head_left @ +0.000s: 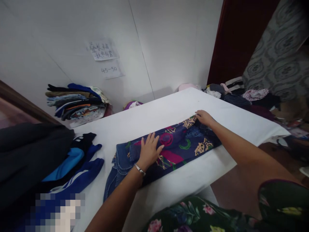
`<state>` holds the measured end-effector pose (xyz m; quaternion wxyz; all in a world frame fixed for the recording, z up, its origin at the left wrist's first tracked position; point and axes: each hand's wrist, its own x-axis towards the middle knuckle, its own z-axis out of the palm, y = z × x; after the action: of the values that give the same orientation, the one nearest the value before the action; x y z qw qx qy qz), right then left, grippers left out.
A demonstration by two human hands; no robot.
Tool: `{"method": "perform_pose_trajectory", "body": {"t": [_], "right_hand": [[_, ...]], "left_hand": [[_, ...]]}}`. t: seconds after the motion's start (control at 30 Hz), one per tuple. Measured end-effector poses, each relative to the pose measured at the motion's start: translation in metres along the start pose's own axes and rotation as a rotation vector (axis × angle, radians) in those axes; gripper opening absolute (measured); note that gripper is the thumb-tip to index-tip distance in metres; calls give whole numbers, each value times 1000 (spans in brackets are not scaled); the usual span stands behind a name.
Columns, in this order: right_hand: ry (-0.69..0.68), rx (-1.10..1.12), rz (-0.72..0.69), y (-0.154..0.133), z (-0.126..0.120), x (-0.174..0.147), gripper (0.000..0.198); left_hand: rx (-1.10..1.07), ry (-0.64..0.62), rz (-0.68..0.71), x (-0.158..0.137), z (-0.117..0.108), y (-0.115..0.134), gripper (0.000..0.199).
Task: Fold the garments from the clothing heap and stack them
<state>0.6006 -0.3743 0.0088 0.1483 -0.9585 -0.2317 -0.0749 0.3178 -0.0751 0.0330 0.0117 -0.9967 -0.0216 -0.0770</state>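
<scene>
A patterned denim jacket [177,145] lies folded into a long strip across the white table. It is dark blue with magenta, green and cream shapes, and plain denim shows at its left end. My left hand [149,149], a silver bracelet at its wrist, rests flat on the cloth with fingers spread. At the far right end, my right hand [204,118] has its fingers closed around the jacket's upper edge. Part of that end is hidden behind my right forearm.
The white table [166,108] meets the wall at the back. A stack of folded clothes [77,103] stands at back left. Dark and blue garments [72,167] heap up at left, near a blurred patch. More clothes [241,93] lie beyond the table's right edge.
</scene>
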Motion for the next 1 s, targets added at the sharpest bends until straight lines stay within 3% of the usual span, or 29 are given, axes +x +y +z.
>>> {"method": "perform_pose_trajectory", "body": {"t": [0.13,0.23,0.47,0.57,0.7,0.83,1.0], "right_hand": [[-71,-24,99,12,5,18,44],[-118,-35,157,21,9,22,38],[-98,-48,267,15,12,13,35],[5,-2,210,8,3,3,40],[161,206,-17,-16,-6,-30,31],[-36,319,-217,-49,-2,-67,27],[-151,121,-237,-71,2,-79,26]], "left_hand": [[-46,-125,30,3,24,5,57],[-55,-125,28,1,36,1,58],[-84,-165,2,0,32,0,58],[-149,-211,-62,10,20,2,51],[-235,-100,-67,43,5,16,38],[-250,-68,0,91,6,44,33],[-212,-116,-79,135,26,73,32]]}}
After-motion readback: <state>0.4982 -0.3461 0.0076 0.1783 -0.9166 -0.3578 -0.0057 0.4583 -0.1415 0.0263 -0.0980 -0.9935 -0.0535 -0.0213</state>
